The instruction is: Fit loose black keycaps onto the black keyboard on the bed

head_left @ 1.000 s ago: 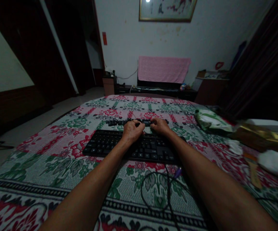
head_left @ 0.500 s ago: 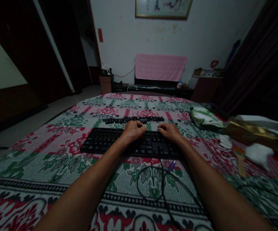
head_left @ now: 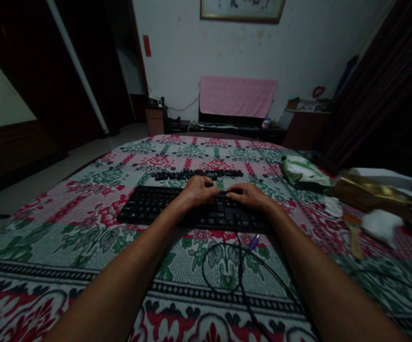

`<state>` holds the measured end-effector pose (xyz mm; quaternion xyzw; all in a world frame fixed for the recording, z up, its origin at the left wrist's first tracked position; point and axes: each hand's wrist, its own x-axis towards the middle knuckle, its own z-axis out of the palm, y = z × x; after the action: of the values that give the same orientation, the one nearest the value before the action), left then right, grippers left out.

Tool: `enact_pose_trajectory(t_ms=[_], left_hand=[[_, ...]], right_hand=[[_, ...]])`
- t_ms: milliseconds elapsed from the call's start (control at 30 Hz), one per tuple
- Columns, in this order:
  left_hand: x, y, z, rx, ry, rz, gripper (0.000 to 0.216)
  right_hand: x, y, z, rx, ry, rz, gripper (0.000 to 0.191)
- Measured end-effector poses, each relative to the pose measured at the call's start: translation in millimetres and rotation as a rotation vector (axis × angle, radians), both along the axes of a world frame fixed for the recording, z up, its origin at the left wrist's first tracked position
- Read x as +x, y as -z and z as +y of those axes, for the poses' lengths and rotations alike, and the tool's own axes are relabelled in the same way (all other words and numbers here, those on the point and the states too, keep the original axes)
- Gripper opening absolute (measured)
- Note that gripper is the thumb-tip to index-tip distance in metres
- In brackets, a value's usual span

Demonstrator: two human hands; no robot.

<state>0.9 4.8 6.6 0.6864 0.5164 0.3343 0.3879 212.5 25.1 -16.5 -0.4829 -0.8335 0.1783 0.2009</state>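
Observation:
A black keyboard [head_left: 148, 204] lies on the flowered tablecloth, and both hands are over its right half. My left hand [head_left: 199, 191] is closed, fingers curled and thumb pointing right, above the keys; anything inside it is too dark to make out. My right hand [head_left: 250, 195] is pinched at the keyboard's top edge, its thumb and fingertips close to the left thumb. Whatever those fingertips hold, if anything, is too small to name. Behind the keyboard runs a row of loose black keycaps [head_left: 170, 175]. The keyboard's cable [head_left: 241, 273] loops toward me, with a purple plug [head_left: 253, 242] beside it.
To the right lie a green-and-white tissue pack [head_left: 303, 172], a gold box [head_left: 373, 192], crumpled white tissues [head_left: 382, 227] and a wooden-handled brush [head_left: 354, 237]. A pink cloth [head_left: 239, 96] covers something against the far wall. The tablecloth [head_left: 95, 247] spreads over the whole table.
My right hand has moved a little left, bringing its fingertips nearer the left thumb. The left hand stays about where it was. The view has tilted slightly.

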Motion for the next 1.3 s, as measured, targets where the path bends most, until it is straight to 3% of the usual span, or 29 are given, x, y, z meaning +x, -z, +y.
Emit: enact_pose_trajectory(t_ms=[267, 367, 600, 1300], left_hand=[[3, -2.0, -6, 0.21, 0.074, 0.084, 0.025], [0, -5.5, -7, 0.197, 0.117, 0.098, 0.025], [-13, -6.3, -4, 0.057, 0.369, -0.06, 0.026], [-5, -6.9, -7, 0.124, 0.454, 0.021, 0.031]], right_hand=[[-3, -0.9, -2, 0.02, -0.012, -0.01, 0.025], [-4, -1.2, -2, 0.023, -0.01, -0.01, 0.026], [-5, -1.8, -4, 0.054, -0.02, -0.001, 0.025], [-4, -0.7, -2, 0.063, -0.051, -0.018, 0.025]])
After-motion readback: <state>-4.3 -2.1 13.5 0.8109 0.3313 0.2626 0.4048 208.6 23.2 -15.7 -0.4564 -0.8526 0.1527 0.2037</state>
